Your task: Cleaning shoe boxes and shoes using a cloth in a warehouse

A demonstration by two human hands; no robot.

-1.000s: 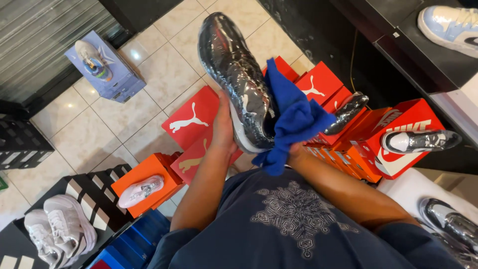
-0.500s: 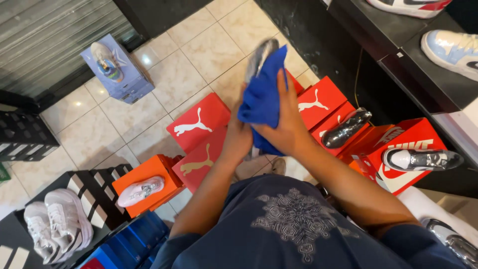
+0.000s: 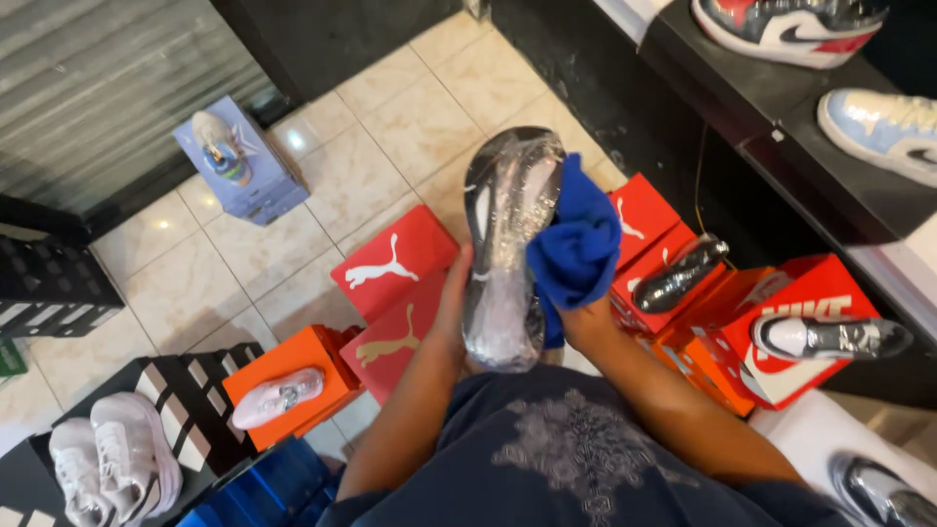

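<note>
The left hand (image 3: 457,293) grips a plastic-wrapped shoe (image 3: 508,249) from its side, held up above red shoeboxes (image 3: 395,259) on the tiled floor (image 3: 390,117). The right hand (image 3: 586,317), mostly hidden, is clamped on a blue cloth (image 3: 578,244) pressed against the shoe's right side.

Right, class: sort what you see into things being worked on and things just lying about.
In use:
left hand
wrapped shoe
right hand
blue cloth

Lying about:
red boxes
orange box
pink shoe
lilac box
white pair
shelf shoes
</note>
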